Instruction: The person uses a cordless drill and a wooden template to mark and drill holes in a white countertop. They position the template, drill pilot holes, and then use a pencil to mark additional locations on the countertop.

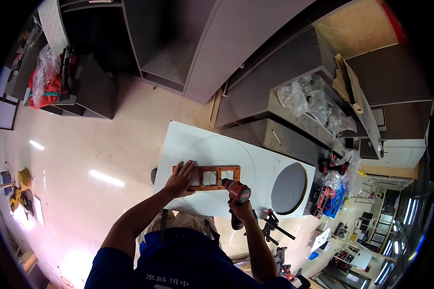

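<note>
The person leans over a white board (255, 159) that lies flat as a worktop, with large circles drawn on it. On the board lies an orange wooden frame (208, 177), a jig with rectangular openings, set near the middle of the drawn circles. The left hand (181, 179) lies spread and flat on the left end of the frame, pressing it down; its grip is released, palm down, grasping nothing. The right hand (242, 211) has its grip clenched around the handle of a red cordless drill (236, 193), whose nose points left at the right part of the frame, touching it or just beside it; the bit itself is too small to make out.

To do this well, the frame should stay pinned flat so it cannot creep off the drawn lines, and the left fingers should keep well apart from the drill's nose. The drill wants to sit square to the surface it enters, with steady pressure and no tilt.

A grey round disc (289, 188) lies on the board's right end, and a black clamp (273, 225) sits at the near edge beside it.
</note>
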`<state>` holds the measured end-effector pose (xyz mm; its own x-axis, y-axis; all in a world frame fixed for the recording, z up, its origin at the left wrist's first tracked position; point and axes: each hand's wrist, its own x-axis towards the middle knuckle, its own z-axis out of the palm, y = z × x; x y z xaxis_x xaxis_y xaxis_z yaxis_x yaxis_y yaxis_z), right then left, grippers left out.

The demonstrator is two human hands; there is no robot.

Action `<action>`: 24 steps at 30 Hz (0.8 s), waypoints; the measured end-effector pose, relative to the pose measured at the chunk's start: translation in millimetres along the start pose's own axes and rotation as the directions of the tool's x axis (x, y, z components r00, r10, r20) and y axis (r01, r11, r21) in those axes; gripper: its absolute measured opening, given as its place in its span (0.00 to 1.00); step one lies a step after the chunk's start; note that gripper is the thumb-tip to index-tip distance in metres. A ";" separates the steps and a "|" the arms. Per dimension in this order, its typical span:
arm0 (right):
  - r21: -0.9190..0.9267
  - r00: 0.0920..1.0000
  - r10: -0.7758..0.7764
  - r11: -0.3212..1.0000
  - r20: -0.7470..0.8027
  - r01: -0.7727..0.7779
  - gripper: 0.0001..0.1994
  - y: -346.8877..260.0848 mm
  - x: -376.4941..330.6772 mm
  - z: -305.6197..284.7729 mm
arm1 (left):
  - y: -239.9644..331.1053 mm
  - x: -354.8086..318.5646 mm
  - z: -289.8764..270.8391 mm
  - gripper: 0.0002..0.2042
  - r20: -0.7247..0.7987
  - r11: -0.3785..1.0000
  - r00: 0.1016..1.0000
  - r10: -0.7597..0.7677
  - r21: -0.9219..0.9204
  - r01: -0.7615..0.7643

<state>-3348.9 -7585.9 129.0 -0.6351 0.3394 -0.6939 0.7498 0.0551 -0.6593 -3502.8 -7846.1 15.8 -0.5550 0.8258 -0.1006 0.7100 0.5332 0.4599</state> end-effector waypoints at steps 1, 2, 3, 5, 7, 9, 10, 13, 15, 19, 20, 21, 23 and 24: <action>-0.029 1.000 0.008 1.000 -0.006 -0.008 0.09 -0.2 -0.4 -0.1 | -0.8 -0.9 0.6 0.51 -0.007 1.000 1.000 -0.002 -0.008 0.002; -0.045 1.000 0.012 0.999 -0.011 -0.012 0.08 0.0 -1.0 -0.3 | -1.2 -1.4 0.9 0.50 -0.010 1.000 1.000 0.000 -0.010 0.000; -0.081 1.000 0.018 0.996 -0.025 -0.020 0.08 0.2 -1.3 -0.4 | -1.3 -1.8 1.2 0.50 -0.016 1.000 1.000 -0.002 -0.012 0.002; -0.118 0.999 0.016 0.993 -0.046 -0.021 0.08 0.8 -1.8 -0.3 | -1.2 -1.8 1.8 0.50 -0.030 1.000 1.000 0.004 0.003 -0.004; -0.095 1.000 -0.004 0.995 -0.026 0.001 0.08 0.5 -1.1 -0.3 | -1.6 -1.6 3.2 0.49 -0.032 1.000 0.999 0.002 -0.013 -0.003; -0.127 1.000 -0.003 0.992 -0.020 0.000 0.08 -2.1 0.9 -0.3 | -2.4 -1.7 4.8 0.49 -0.042 1.000 0.999 0.004 -0.020 -0.005; -0.175 0.999 0.015 0.984 -0.029 -0.020 0.09 -4.4 2.4 -0.2 | -2.9 -1.8 5.5 0.49 -0.044 1.000 0.999 0.009 -0.024 -0.010; -0.217 0.996 0.063 0.975 0.067 -0.047 0.11 -15.0 8.0 0.3 | -4.0 -2.6 6.4 0.49 -0.056 0.999 0.998 0.020 -0.027 -0.021; -0.162 0.988 0.104 0.983 0.114 -0.085 0.12 -21.7 11.1 0.4 | -4.4 -3.1 6.1 0.48 -0.063 0.999 0.998 0.025 -0.035 -0.028; -0.037 0.981 0.165 0.986 0.104 -0.162 0.14 -28.7 16.5 -2.2 | -5.6 -3.7 5.3 0.49 -0.054 0.997 0.998 0.030 -0.066 -0.034; -0.052 0.979 0.192 0.981 0.074 -0.189 0.14 -29.1 17.8 -2.8 | -5.9 -3.9 5.2 0.49 -0.031 0.998 0.999 0.027 -0.057 -0.028; -0.048 0.969 0.225 0.974 0.101 -0.221 0.15 -29.7 18.8 -4.6 | -6.3 -4.1 5.1 0.49 -0.051 0.997 0.998 0.029 -0.075 -0.033; -0.057 0.969 0.210 0.977 0.131 -0.204 0.15 -30.1 20.4 -4.0 | -6.7 -4.3 5.0 0.49 -0.054 0.996 0.998 0.033 -0.083 -0.037; -0.064 0.970 0.199 0.979 0.143 -0.192 0.15 -30.3 21.1 -3.6 | -6.8 -4.5 5.1 0.49 -0.054 0.996 0.998 0.033 -0.079 -0.037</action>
<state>-3384.4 -7577.1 135.3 -0.4930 0.2060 -0.8453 0.8679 0.0492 -0.4942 -3503.0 -7852.4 8.7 -0.5538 0.8318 -0.0380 0.6935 0.4861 0.5317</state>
